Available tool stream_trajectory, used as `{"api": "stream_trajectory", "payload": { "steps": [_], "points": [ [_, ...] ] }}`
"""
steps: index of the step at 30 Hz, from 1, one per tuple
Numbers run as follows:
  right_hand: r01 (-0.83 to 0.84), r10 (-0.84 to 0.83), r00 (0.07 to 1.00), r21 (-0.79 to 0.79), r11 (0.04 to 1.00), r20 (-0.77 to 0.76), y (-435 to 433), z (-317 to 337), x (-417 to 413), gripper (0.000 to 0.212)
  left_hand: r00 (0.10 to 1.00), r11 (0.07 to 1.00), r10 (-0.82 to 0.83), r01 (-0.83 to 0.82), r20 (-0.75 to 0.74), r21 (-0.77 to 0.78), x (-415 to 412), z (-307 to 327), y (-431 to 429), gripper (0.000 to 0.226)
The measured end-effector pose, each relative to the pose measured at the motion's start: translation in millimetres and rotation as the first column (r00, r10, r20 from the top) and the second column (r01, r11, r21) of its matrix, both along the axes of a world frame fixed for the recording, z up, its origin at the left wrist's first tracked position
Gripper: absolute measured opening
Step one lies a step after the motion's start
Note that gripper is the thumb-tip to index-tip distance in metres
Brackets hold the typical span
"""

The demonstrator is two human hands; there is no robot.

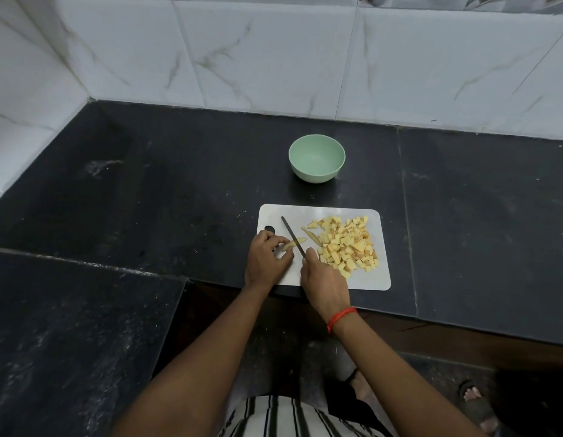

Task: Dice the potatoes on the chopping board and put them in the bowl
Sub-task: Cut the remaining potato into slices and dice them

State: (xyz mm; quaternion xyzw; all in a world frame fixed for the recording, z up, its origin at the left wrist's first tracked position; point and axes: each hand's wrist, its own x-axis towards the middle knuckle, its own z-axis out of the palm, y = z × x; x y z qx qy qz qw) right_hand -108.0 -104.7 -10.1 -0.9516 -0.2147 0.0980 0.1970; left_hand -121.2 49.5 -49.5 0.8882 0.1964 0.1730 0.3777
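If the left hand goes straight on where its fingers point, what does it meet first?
Probably the blade of the thin dark knife, crossing the pale potato strip that the left hand pinches; depth is unclear.

Both bare forearms are reaching forward and converging. The left hand (pixel 266 258) is arching, fingertips pinching a potato strip (pixel 289 245). The right hand (pixel 324 283) is gripping a knife (pixel 289 230), palm facing down.
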Motion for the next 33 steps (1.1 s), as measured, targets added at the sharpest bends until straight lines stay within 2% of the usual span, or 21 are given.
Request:
{"api": "stream_trajectory", "payload": {
  "steps": [5, 13, 22, 33],
  "points": [
    [-0.015, 0.016, 1.000, -0.023, 1.000, 0.011, -37, 0, -34, 0.012, 1.000, 1.000, 0.002, -0.002, 0.018, 0.000, 1, 1, -1, 0.015],
    [0.054, -0.058, 0.998, 0.110, 0.992, 0.037, -22, 10, -25, 0.015, 1.000, 0.999, 0.016, -0.015, 0.022, -0.050, -1, 0, 0, 0.024],
    [0.013, -0.013, 1.000, 0.034, 0.999, -0.005, 6, 2, -3, 0.016, 1.000, 0.999, 0.005, -0.006, -0.022, -0.049, 0, 1, 3, 0.013],
    [0.019, -0.018, 1.000, 0.066, 0.998, -0.013, -50, -7, -53, 0.012, 1.000, 1.000, 0.003, -0.003, -0.004, -0.009, 1, 0, 3, 0.012]
  ]
}}
